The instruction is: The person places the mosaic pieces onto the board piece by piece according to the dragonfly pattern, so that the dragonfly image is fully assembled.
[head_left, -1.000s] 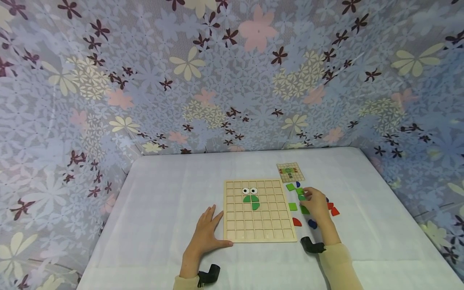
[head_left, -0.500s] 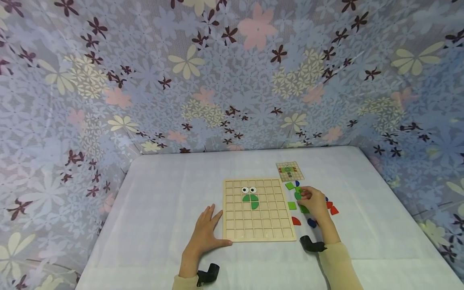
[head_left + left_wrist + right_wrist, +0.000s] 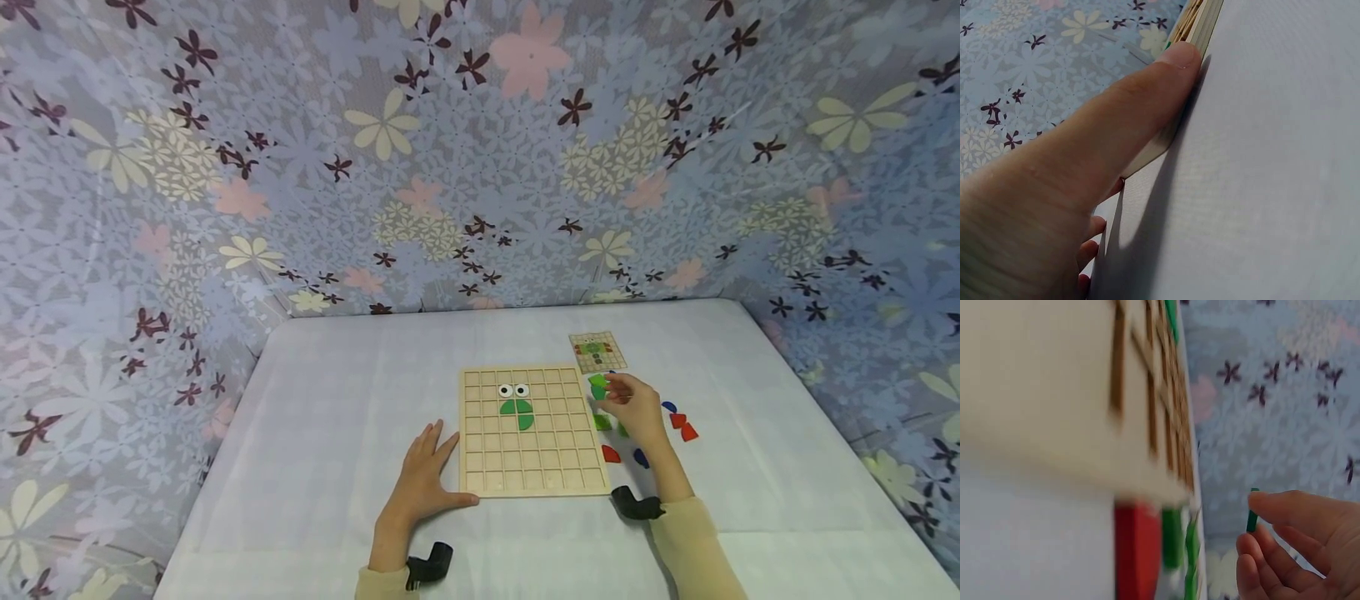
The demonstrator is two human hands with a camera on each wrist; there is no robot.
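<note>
Pinched in the right hand, the green piece is just right of the board. The left hand, fingers spread, touches its near left corner.

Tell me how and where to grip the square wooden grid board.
Pinch the square wooden grid board by its straight rim, probably at both near corners, coming from the near side: a flat green square lies by its right edge. Keep it level, as white eye discs sit on it. The left hand touches its near left corner.
</note>
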